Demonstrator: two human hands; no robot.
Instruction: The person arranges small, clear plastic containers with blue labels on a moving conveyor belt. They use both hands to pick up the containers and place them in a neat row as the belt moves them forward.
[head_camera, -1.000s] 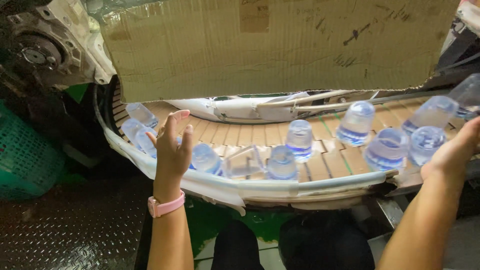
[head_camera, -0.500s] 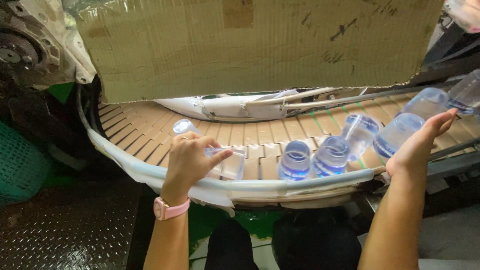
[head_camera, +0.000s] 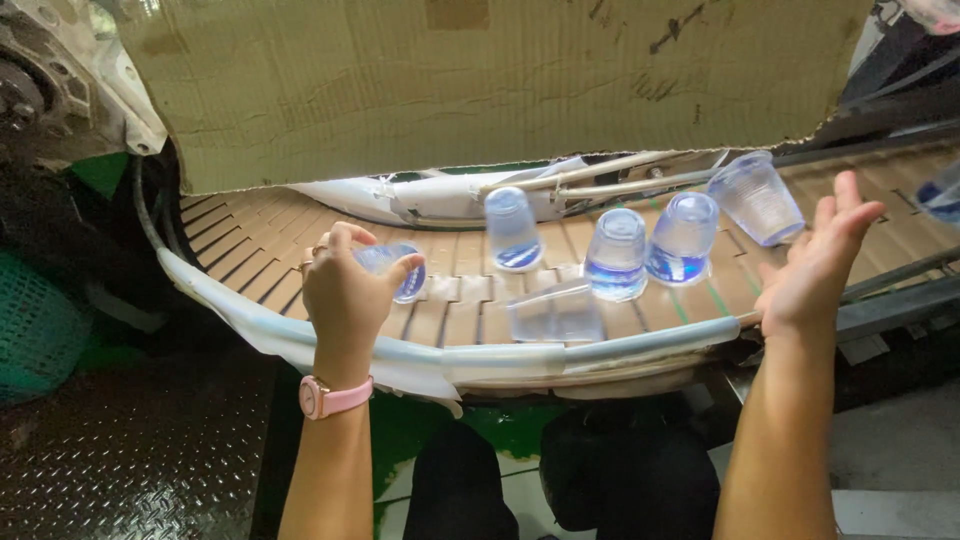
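Head view, curved slat conveyor (head_camera: 250, 240), seen from above.

Left hand (head_camera: 345, 290): fingers and thumb closed around a clear plastic cup (head_camera: 398, 272), which is tipped on its side just above the belt's inner slats, near the left of the curve. The grip looks firm and the cup's bluish end faces right. A pink wristwatch (head_camera: 330, 397) sits on that wrist.

Right hand (head_camera: 815, 270): palm open, fingers spread, holding nothing. It hovers over the belt's outer edge, just right of the cup cluster and touching none of it.

Loose cups on the belt:
- three inverted cups (head_camera: 615, 253) stand close together mid-belt;
- a tilted cup (head_camera: 757, 197) leans near the right hand's fingertips;
- a fallen cup (head_camera: 555, 315) lies on its side against the white guard rail (head_camera: 640, 345).

A cardboard sheet (head_camera: 480, 80) hangs over the far side of the belt. A green basket (head_camera: 35, 330) sits low at left.

Step in hand, as I judge it: one cup is being handled by the left hand while the right stands ready beside the group.

My judgement of the next move: the held cup is thin-walled, so it needs a light squeeze and a clean turn of the wrist. The fallen cup by the rail lies between the two hands, within reach of either. The tilted cup looks unstable and a brush from the right fingers could topple it.
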